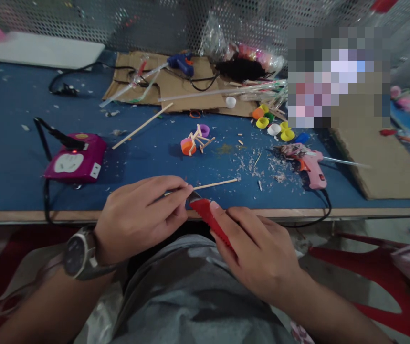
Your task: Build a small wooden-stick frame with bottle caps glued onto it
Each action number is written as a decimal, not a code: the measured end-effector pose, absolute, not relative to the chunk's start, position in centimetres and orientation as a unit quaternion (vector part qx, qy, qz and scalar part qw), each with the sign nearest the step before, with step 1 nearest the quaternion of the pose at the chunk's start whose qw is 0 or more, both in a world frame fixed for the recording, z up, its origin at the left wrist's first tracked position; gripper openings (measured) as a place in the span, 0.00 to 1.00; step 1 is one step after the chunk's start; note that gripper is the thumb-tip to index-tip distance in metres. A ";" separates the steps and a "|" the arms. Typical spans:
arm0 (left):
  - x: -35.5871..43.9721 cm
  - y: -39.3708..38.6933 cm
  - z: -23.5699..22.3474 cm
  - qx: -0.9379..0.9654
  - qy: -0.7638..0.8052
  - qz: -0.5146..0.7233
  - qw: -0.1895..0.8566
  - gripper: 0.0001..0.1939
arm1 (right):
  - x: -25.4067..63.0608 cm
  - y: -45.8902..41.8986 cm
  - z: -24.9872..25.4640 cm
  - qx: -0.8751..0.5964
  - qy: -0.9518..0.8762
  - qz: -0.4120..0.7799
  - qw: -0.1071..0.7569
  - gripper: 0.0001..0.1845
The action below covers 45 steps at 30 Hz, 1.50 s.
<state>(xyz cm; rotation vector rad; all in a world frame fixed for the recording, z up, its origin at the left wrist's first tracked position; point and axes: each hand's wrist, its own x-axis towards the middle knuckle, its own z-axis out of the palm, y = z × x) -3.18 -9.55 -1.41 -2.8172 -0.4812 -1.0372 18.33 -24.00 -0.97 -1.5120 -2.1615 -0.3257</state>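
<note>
Held a red-handled knife (206,216) in the right hand (257,246), with fingers clamped round the handle and the thumb along its upper side. Aimed the dark blade (195,195) at the fingertips of the left hand (142,215). Pinched a thin wooden stick (217,184) between those fingertips, just above the near edge of the blue table (143,167), with the far end pointing right. Could not make out for certain any contact between blade and stick, being partly hidden behind the fingers. Wore a watch (78,253) on the left wrist.

Had an orange cap (186,147) and a purple cap (204,130) beyond the hands, with small stick pieces (201,139) joined between them. Saw a longer stick (142,126) lying to the left, near a magenta power adapter (95,153) with a red light lit. Noticed pale scraps (279,178) scattered to the right, beside a pink glue gun (317,174). Spotted a blue glue gun (182,64) farther back on cardboard (186,101).
</note>
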 end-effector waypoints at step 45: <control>-4.0 -8.0 1.3 -0.955 -0.012 -0.283 0.090 0.03 | 18.9 -24.0 -1.0 -0.551 -0.794 -0.070 0.248 0.19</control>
